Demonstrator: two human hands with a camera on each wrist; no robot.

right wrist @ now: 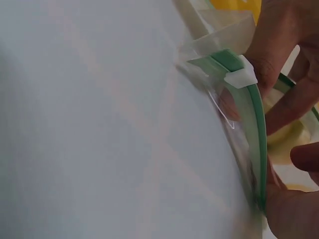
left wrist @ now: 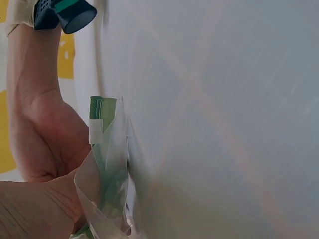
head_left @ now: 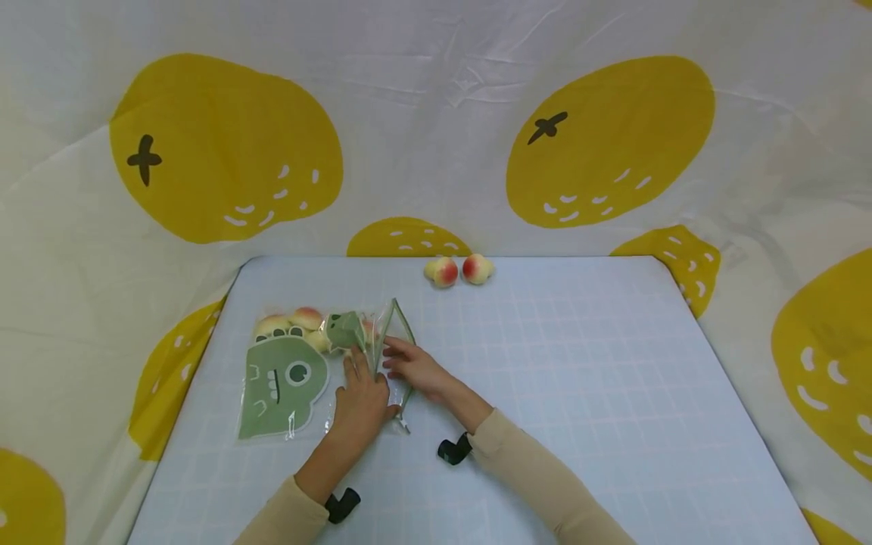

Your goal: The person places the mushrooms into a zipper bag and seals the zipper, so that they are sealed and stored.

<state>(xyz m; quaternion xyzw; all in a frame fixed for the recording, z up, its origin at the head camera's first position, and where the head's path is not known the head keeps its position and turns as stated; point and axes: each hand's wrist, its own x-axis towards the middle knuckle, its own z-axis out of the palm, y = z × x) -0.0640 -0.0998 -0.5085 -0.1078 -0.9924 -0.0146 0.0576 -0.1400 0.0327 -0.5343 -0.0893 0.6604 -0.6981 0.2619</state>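
Observation:
A clear zip bag [head_left: 286, 386] with a green cartoon dinosaur print lies on the left of the table. Several red-and-yellow peaches [head_left: 308, 318] show through its plastic. The green zip [right wrist: 258, 134] gapes apart, with a white slider [right wrist: 242, 75] near one end. My left hand [head_left: 361, 401] rests over the bag beside its mouth, fingers extended in the head view. At the gaping mouth is my right hand [head_left: 417, 369], its fingers reaching in from the right, with no peach visible in them. Plastic and the other hand partly hide the fingertips.
Two more peaches [head_left: 443, 272] stand near the back edge of the table [head_left: 579, 378], which has a pale checked cover. A white cloth [head_left: 422, 136] with large yellow fruit prints hangs behind. Dark wrist cameras [head_left: 454, 450] sit on both forearms.

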